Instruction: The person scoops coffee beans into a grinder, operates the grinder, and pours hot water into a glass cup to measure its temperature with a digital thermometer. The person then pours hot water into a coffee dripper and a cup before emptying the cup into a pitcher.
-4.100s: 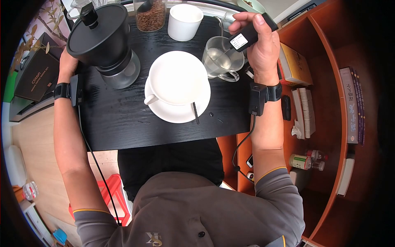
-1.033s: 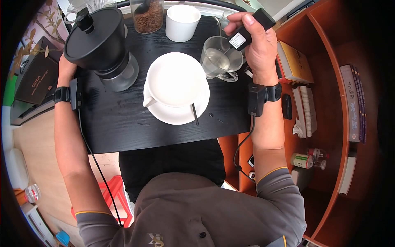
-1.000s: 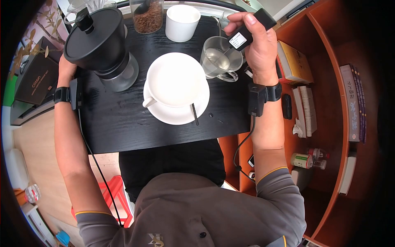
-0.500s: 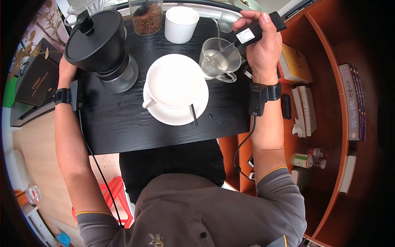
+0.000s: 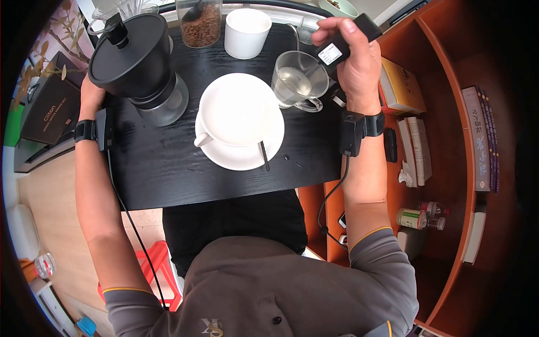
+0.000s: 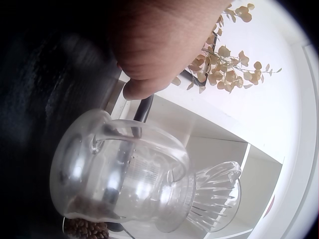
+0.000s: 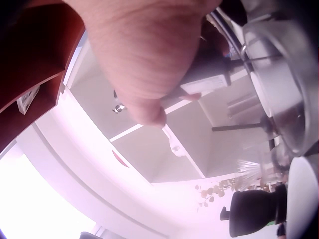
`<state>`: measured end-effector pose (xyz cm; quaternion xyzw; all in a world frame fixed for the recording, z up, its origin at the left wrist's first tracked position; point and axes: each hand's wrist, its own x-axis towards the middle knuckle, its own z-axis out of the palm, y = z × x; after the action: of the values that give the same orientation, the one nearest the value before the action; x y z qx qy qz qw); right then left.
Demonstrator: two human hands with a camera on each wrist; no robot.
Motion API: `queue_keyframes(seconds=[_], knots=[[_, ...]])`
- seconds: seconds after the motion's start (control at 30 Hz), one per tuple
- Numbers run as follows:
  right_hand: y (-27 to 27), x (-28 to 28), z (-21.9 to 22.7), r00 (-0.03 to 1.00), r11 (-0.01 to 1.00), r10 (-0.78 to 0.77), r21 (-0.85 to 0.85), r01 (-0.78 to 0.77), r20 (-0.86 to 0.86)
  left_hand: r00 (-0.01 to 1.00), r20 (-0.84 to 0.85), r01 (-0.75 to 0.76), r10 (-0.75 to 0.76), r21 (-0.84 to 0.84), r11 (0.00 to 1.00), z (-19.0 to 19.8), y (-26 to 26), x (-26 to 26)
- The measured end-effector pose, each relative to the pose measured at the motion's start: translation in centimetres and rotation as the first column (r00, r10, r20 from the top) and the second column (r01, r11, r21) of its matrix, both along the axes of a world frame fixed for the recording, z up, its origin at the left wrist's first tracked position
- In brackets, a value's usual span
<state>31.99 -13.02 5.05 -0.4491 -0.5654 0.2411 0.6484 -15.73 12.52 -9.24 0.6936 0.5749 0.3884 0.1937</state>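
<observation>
In the head view the right hand [image 5: 359, 67] holds a black handheld device [image 5: 349, 40] with a white label, thumb and fingers around it, beside a clear glass mug [image 5: 300, 81] containing some liquid. Over that mug, in the right wrist view, a thin metal rod [image 7: 266, 58] extends from the device. At the table's left edge, the left hand [image 5: 92, 94] is partly hidden by the black grinder [image 5: 130, 53]; its fingers cannot be made out. The left wrist view shows its thumb [image 6: 142, 88] near a clear glass pot [image 6: 119, 172].
Centrally on the black table [image 5: 224, 188] stands a white cup [image 5: 236, 109] on a saucer [image 5: 241, 163], with a dark stick across the rim. Behind are a white cup [image 5: 247, 33] and a jar of coffee beans [image 5: 200, 28]. Right of the table is a wooden shelf [image 5: 443, 62].
Compared with half a second ago, the right hand and device have shifted slightly left, and less of the rod shows over the mug. The left hand has not visibly moved.
</observation>
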Motion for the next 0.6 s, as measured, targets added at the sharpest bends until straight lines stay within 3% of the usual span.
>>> queue_keyframes(seconds=[0.07, 0.2, 0.27, 0.33, 0.37, 0.47, 0.6], knots=[[-0.2, 0.1, 0.1, 0.995, 0.994, 0.059, -0.101, -0.051, 0.079, 1.000, -0.008, 0.011, -0.011, 0.022, 1.000, 0.2, -0.2, 0.1], [-0.1, 0.9, 0.4, 0.916, 0.975, 0.219, -0.119, -0.190, 0.335, 1.000, -0.007, -0.010, 0.010, 0.010, 1.000, 0.5, -0.4, 0.4], [-0.2, 0.6, 0.4, 0.916, 0.970, 0.242, -0.117, -0.215, 0.319, 1.000, -0.009, -0.011, 0.011, -0.013, 1.000, 0.5, -0.6, 0.4], [-0.3, -0.4, 0.3, 0.983, 0.992, 0.118, -0.061, -0.111, 0.140, 0.999, 0.043, -0.005, 0.007, -0.042, 0.999, 0.9, -0.9, 0.6], [-0.2, -0.2, 0.3, 0.981, 0.996, 0.072, -0.059, -0.062, 0.181, 0.999, 0.044, -0.004, 0.006, -0.041, 0.999, 0.8, -0.8, 0.7], [-0.1, 0.6, 0.2, 0.982, 0.989, 0.134, -0.079, -0.124, 0.136, 0.999, 0.033, 0.003, -0.003, 0.010, 1.000, 0.7, -0.7, 0.5], [0.0, 0.5, 0.1, 0.987, 0.994, 0.106, -0.050, -0.101, 0.120, 0.999, -0.027, -0.023, 0.024, 0.012, 1.000, 1.6, -1.6, 1.0]])
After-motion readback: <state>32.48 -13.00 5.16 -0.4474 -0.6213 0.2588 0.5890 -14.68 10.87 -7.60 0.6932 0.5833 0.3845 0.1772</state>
